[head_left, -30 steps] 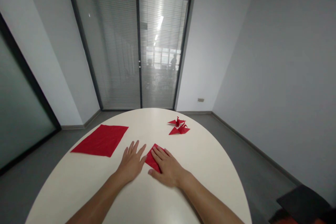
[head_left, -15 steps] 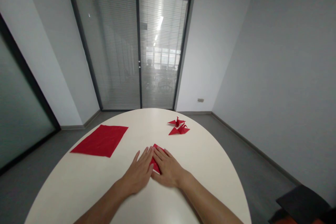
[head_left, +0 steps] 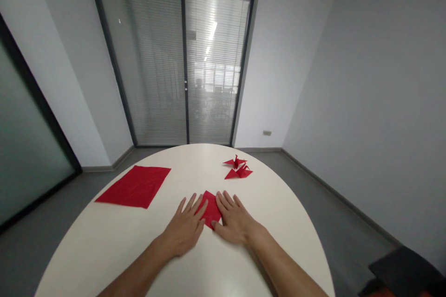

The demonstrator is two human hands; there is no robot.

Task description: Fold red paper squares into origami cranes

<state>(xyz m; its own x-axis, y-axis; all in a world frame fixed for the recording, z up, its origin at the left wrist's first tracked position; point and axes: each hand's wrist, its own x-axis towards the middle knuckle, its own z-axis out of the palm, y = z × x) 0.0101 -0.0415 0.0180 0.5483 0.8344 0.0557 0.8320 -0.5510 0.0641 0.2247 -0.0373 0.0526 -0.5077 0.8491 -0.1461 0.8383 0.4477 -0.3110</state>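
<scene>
from the head camera, looking down over the person's forearms, a small folded red paper (head_left: 211, 210) lies flat on the white round table (head_left: 104, 241), a little right of its middle and on the near half. the left hand (head_left: 184, 229) lies palm down just left of it, fingers stretched out and slightly apart, the tips of two or three resting on the paper's left edge. the right hand (head_left: 235, 222) lies palm down on the other side, fingers also straight and spread, the thumb touching the paper's near right edge. neither hand is closed around anything; both press flat, with the paper showing between them. to the far left on the table a large flat red sheet (head_left: 134, 186) lies well apart from the hands. farther off and to the right sit two small red paper cranes (head_left: 238, 167), close together, one just behind the other. beyond the table stands a dark-framed glass door (head_left: 184, 65) with its slatted blinds down.
</scene>
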